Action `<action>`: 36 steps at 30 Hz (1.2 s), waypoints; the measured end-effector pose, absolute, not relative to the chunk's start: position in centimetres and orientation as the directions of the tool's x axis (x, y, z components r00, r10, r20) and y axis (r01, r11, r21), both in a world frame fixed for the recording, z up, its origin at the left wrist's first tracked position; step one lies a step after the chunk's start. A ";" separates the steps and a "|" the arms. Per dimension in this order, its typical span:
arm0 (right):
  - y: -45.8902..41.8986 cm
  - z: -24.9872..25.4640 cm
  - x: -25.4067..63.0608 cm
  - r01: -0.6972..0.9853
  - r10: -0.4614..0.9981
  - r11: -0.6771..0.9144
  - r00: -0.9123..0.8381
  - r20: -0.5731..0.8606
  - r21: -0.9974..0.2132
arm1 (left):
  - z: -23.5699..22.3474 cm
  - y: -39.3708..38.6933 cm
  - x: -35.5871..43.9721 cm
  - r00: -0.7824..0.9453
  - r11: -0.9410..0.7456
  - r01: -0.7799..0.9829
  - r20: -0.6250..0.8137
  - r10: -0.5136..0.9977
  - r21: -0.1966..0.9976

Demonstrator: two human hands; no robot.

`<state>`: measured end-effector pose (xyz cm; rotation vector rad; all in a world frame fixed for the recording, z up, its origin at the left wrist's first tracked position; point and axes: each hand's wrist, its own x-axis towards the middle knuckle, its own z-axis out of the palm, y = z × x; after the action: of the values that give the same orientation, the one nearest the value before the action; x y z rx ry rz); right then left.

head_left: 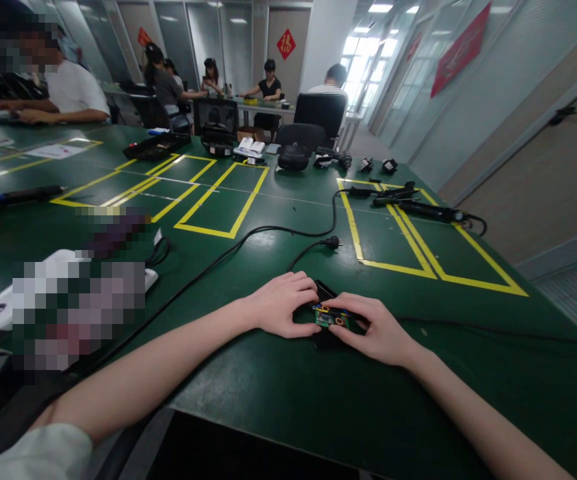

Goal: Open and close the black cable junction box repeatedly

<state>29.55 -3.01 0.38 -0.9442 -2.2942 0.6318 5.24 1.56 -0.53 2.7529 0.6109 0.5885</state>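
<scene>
A small green circuit board point(327, 320) with coloured wires and copper-looking rings is close to the table's near edge. My left hand point(285, 305) pinches its left side between thumb and fingers. On the right, my right hand point(379, 327) grips the other side, with fingertips on top and the thumb at the lower edge. Under the board lies a black case piece point(325, 343), partly hidden by my hands. A black cable leads off to the right from around the right hand.
Behind my hands lies a black power plug point(332, 243) with its cable. A handheld black tool point(433, 212) rests at the far right on the green table point(288, 200), among yellow tape outlines. White power strips point(23, 287) are at left. People sit beyond.
</scene>
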 end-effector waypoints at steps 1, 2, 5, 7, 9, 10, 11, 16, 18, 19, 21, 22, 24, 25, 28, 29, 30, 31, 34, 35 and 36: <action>-3.0 0.2 29.5 0.482 0.747 0.634 -0.584 0.317 -0.605 | -0.5 1.5 5.2 0.829 -0.876 0.355 0.323 0.457 0.327; -2.9 0.0 29.5 0.490 0.749 0.634 -0.581 0.317 -0.599 | -0.5 1.5 5.2 0.829 -0.874 0.361 0.317 0.461 0.325; -2.6 -0.6 29.4 0.500 0.748 0.648 -0.560 0.356 -0.574 | -0.3 1.4 5.0 0.832 -0.871 0.365 0.305 0.464 0.330; -2.3 -1.1 29.5 0.516 0.749 0.657 -0.531 0.396 -0.550 | -0.2 1.5 4.8 0.832 -0.869 0.361 0.303 0.464 0.340; -2.0 -1.4 29.7 0.552 0.764 0.645 -0.490 0.420 -0.528 | -0.2 1.7 4.6 0.827 -0.862 0.356 0.307 0.471 0.361; -1.9 -1.6 29.8 0.572 0.774 0.633 -0.472 0.422 -0.521 | -0.2 1.8 4.5 0.823 -0.857 0.354 0.311 0.475 0.374; -1.8 -1.6 29.9 0.591 0.785 0.620 -0.456 0.420 -0.516 | -0.2 2.0 4.3 0.820 -0.853 0.350 0.314 0.479 0.388; -1.5 -1.6 30.3 0.620 0.804 0.594 -0.443 0.396 -0.512 | -0.5 2.9 3.9 0.806 -0.833 0.323 0.331 0.491 0.449; -1.5 -1.5 30.2 0.608 0.798 0.602 -0.456 0.393 -0.517 | -0.6 3.0 3.9 0.803 -0.833 0.315 0.340 0.489 0.455; -1.5 -1.4 30.1 0.603 0.795 0.606 -0.459 0.396 -0.519 | -0.6 3.0 4.0 0.803 -0.834 0.314 0.342 0.488 0.454; -1.5 -1.4 30.0 0.603 0.795 0.606 -0.456 0.400 -0.518 | -0.6 2.8 4.2 0.799 -0.832 0.327 0.339 0.497 0.449; -1.5 -1.4 29.9 0.612 0.801 0.598 -0.448 0.396 -0.518 | -0.6 2.7 4.3 0.794 -0.826 0.340 0.333 0.508 0.449; -1.4 -1.5 29.8 0.630 0.815 0.579 -0.433 0.385 -0.517 | -0.6 2.5 4.5 0.781 -0.811 0.370 0.321 0.535 0.453; -1.4 -1.5 29.8 0.634 0.819 0.573 -0.427 0.383 -0.519 | -0.6 2.4 4.6 0.771 -0.802 0.387 0.317 0.552 0.456; -1.4 -1.5 29.9 0.625 0.825 0.565 -0.416 0.384 -0.539 | -0.6 2.1 4.8 0.722 -0.760 0.455 0.308 0.620 0.464; -1.3 -1.5 29.9 0.622 0.826 0.563 -0.415 0.381 -0.544 | -0.6 2.1 4.9 0.706 -0.746 0.475 0.304 0.640 0.467; -1.4 -1.4 29.9 0.624 0.829 0.559 -0.417 0.372 -0.546 | -0.6 2.1 4.9 0.694 -0.735 0.487 0.302 0.654 0.472; -1.4 -1.4 29.9 0.629 0.833 0.553 -0.418 0.362 -0.546 | -0.6 2.1 4.9 0.687 -0.729 0.488 0.304 0.660 0.481; -1.4 -1.5 29.7 0.637 0.839 0.544 -0.416 0.351 -0.545 | -0.7 2.3 4.7 0.669 -0.721 0.445 0.337 0.662 0.532; -1.5 -1.5 29.6 0.634 0.839 0.544 -0.408 0.360 -0.549 | -0.7 2.4 4.5 0.658 -0.716 0.426 0.353 0.665 0.553; -1.5 -1.5 29.6 0.630 0.838 0.545 -0.396 0.374 -0.553 | -0.7 2.5 4.4 0.644 -0.708 0.411 0.367 0.671 0.574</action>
<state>29.57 -1.46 -1.54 -1.1784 -2.1556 0.4311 4.40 2.52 -0.72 2.4215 0.8502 0.7948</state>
